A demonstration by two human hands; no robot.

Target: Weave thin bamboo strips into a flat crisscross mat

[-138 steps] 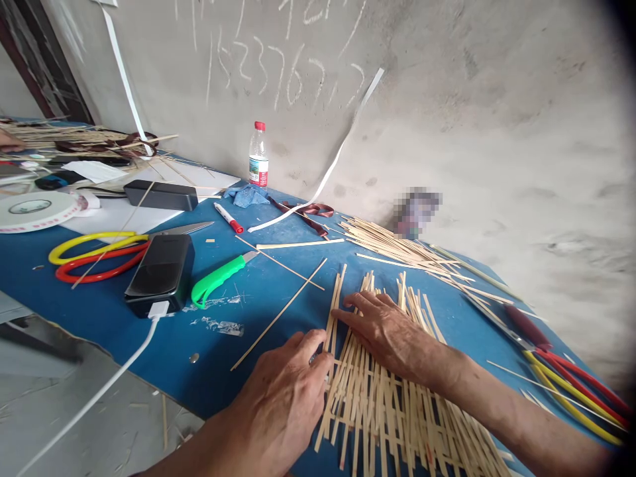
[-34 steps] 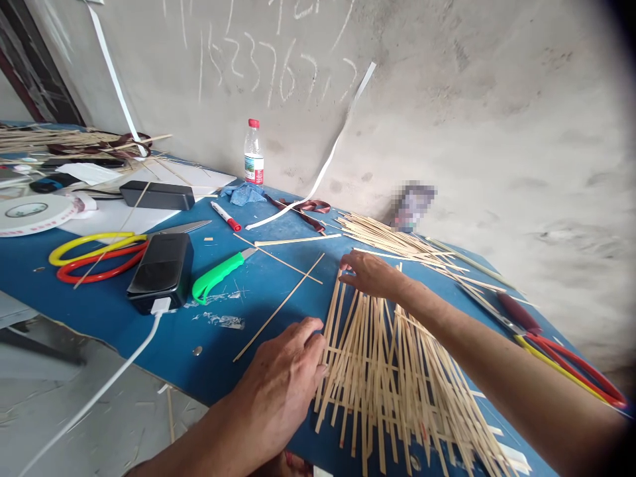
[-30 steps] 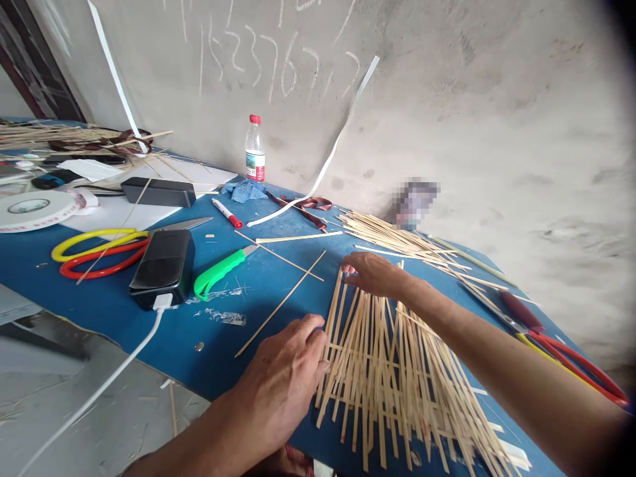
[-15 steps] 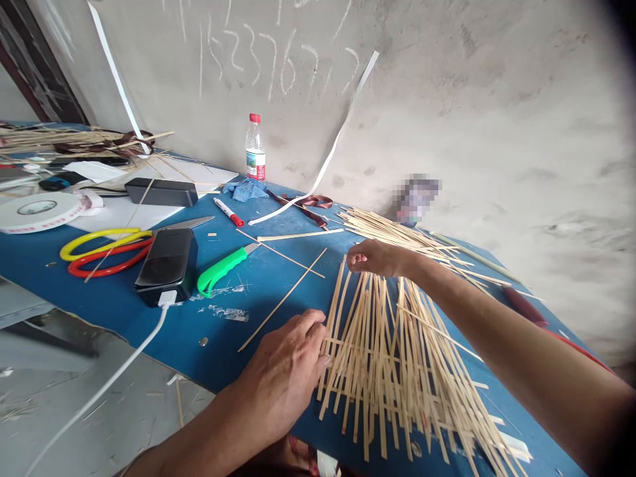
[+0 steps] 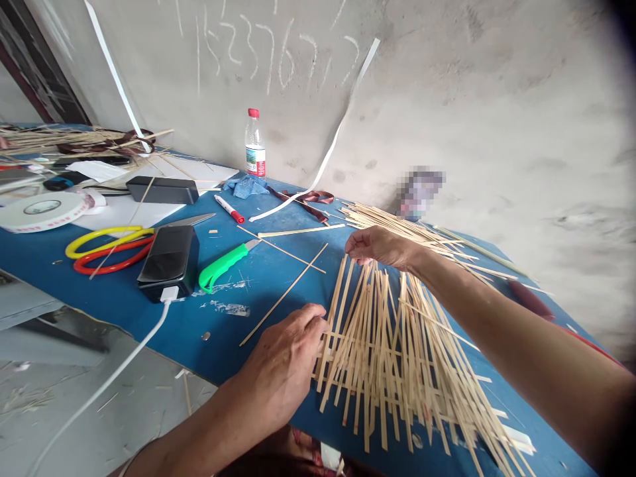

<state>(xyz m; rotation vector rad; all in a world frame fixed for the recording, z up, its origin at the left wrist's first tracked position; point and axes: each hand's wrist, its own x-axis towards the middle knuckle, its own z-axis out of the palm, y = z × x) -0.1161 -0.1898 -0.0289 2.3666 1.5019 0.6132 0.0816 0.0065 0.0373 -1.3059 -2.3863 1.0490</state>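
Here, the left hand point(image 5: 288, 354) touches the woven strips point(image 5: 373, 318) at left; the right hand point(image 5: 373, 246) curls by their far ends; whether either grip pinches, I cannot tell.

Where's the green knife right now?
In the head view, the green knife lies on the blue table, left of centre, just right of the black box with the white cable and below the marker.

Soft, bright light; right corners dark (one patch point(image 5: 420, 192) pixelated).
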